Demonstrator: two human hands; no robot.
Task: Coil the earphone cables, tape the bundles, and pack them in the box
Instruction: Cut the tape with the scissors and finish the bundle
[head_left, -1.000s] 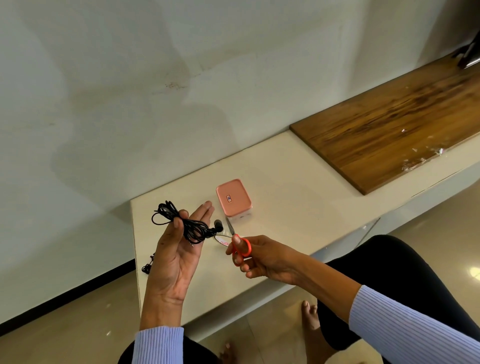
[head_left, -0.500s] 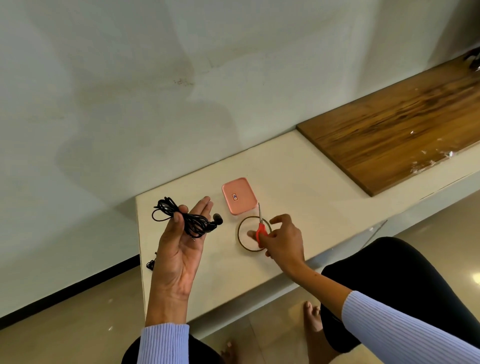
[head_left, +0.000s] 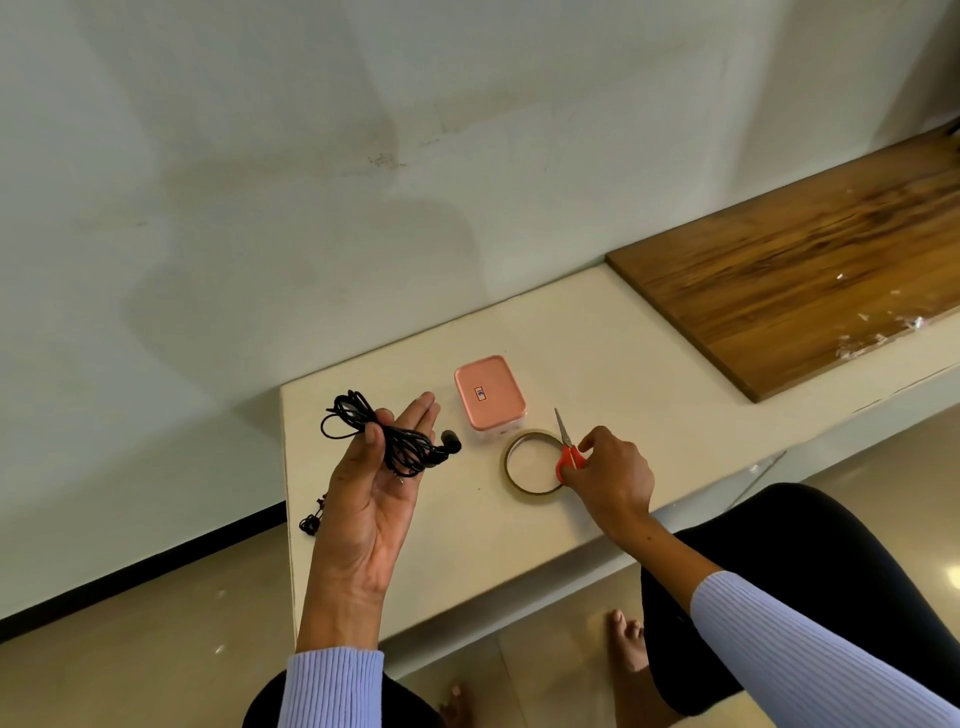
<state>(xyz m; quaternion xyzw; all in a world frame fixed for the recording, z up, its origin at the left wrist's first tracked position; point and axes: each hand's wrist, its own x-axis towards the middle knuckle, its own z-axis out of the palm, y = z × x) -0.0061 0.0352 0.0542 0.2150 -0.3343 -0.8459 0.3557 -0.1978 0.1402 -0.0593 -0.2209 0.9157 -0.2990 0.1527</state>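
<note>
A pale ledge (head_left: 613, 364) runs along a white wall (head_left: 363, 156), with a wood board (head_left: 789, 280) at far right. The left hand (head_left: 371, 493) pins a cable bundle (head_left: 387, 434) under its thumb; the right hand (head_left: 610, 475) grips scissors (head_left: 567, 448) over the tape (head_left: 530, 462), near the box (head_left: 489, 392).

Our right hand (head_left: 610, 475) has carried the small red-handled scissors (head_left: 568, 451) from beside the coiled cable down onto the thin brown ring of tape (head_left: 531, 461) on the table, where its fingers now rest on the handles.

Home interior: plastered wall (head_left: 363, 156), tiled floor (head_left: 130, 649), low built-in ledge (head_left: 597, 332).
</note>
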